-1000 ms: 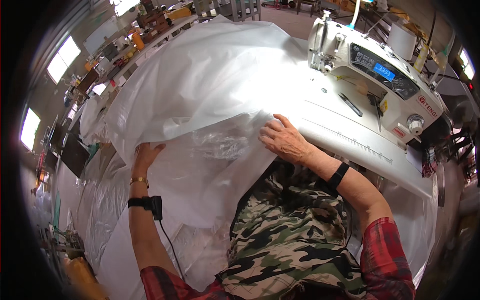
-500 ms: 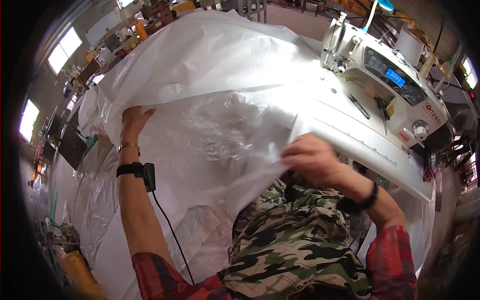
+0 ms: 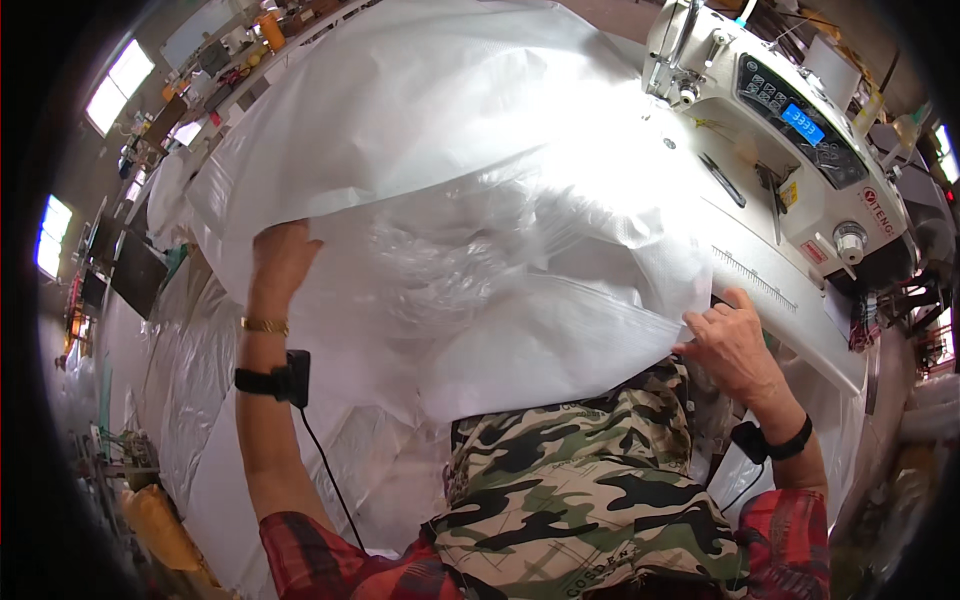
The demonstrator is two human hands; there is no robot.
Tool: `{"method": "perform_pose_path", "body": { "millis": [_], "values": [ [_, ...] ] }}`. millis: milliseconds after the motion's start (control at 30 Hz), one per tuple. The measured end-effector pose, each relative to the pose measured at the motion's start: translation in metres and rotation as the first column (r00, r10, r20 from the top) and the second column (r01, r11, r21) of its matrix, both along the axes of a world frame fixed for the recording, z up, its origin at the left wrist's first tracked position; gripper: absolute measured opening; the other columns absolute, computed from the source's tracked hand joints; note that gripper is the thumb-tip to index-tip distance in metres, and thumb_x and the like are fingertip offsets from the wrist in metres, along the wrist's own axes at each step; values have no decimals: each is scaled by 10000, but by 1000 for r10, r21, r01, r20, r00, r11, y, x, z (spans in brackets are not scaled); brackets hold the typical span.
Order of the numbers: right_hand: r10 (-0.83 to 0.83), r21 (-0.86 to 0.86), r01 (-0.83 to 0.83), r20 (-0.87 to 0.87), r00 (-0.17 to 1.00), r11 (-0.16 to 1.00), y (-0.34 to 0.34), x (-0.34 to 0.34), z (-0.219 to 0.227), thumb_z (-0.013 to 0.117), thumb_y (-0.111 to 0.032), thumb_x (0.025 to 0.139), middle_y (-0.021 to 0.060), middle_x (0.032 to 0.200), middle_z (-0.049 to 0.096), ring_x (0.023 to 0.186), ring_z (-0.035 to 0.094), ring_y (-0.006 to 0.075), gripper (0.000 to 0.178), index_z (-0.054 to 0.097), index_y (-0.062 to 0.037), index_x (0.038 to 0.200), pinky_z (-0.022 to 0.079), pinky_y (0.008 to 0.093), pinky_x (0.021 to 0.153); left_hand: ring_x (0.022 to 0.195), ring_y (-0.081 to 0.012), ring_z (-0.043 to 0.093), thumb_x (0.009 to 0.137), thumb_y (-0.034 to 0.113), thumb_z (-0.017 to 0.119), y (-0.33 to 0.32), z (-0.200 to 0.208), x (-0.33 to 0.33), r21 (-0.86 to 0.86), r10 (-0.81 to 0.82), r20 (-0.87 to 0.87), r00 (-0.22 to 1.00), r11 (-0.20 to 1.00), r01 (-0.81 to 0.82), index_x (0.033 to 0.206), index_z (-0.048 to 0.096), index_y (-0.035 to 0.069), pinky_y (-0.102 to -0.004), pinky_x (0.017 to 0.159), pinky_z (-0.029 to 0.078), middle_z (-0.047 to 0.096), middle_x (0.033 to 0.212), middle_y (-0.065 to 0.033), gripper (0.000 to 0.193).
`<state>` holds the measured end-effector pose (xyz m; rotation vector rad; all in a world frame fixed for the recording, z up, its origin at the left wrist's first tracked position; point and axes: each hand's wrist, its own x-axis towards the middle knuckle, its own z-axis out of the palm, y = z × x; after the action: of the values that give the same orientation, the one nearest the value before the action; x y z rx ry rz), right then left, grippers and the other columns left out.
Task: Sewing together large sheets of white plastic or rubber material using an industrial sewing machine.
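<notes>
A large white woven plastic sheet (image 3: 440, 110) is spread over the work surface, and its front edge arches above a crinkled layer of clear film (image 3: 450, 260). My left hand (image 3: 283, 262) is at that edge on the left, thumb stretched out and the other fingers hidden under the sheet. On the right, my right hand (image 3: 738, 348) pinches the border of a nearer white flap (image 3: 570, 340) between thumb and fingers. This flap lies over the film, just in front of my lap. The far part of the sheet runs toward the sewing machine's needle area.
The white sewing machine (image 3: 800, 130) with a lit blue display stands at the right. Black tweezers (image 3: 722, 180) lie on its bed beside a printed ruler scale (image 3: 755, 278). More clear plastic (image 3: 190, 390) hangs at the left. Cluttered shelves and benches stand behind.
My right hand has moved right and slightly toward me, drawing the near flap out wide across the film. My left hand stays at the sheet edge, a little lower in view.
</notes>
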<state>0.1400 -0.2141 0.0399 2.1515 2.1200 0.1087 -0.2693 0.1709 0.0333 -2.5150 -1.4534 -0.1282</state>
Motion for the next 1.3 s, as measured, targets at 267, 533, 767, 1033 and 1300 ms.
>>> {"method": "perform_pose_path", "body": {
  "millis": [267,533,767,1033,1300],
  "values": [
    [81,104,-59,-212,974,993,89,-62,-46,735,-383,810,114,786,642,771,640,296,387,628,-25,911,491,381,667,791,-384,660,898,181,636,-139,11,91,-234,-474,474,742,745,625,969,696,3,-423,718,529,686,881,-206,202],
    [449,96,-504,-617,647,858,72,-98,-39,648,-116,786,70,658,589,631,636,278,102,570,-90,847,497,427,592,1016,-274,662,852,282,761,-176,-18,147,-466,-158,863,480,122,877,1119,683,6,-346,894,500,706,1093,-131,392],
    [538,513,-264,-513,669,817,5,-26,52,641,-48,725,-10,595,484,502,482,172,267,729,-75,976,399,315,535,931,-196,622,768,296,834,-162,-46,100,-582,-281,725,628,236,778,1010,713,38,-324,857,470,710,984,-69,373],
    [-2,165,69,-379,926,984,-23,1,25,661,-123,845,133,809,686,733,643,319,235,696,30,1020,490,420,711,850,-173,607,856,166,723,-168,-54,77,-684,-42,719,694,135,717,971,703,4,-307,791,474,693,887,-76,200],
    [259,161,-203,-584,770,966,10,-64,42,789,-369,766,140,1234,630,1172,556,283,853,405,-14,1441,362,421,1088,516,-223,519,901,176,677,-204,-14,113,-445,-304,809,503,241,862,856,645,-1,-328,545,420,566,601,-131,185]
  ]
}}
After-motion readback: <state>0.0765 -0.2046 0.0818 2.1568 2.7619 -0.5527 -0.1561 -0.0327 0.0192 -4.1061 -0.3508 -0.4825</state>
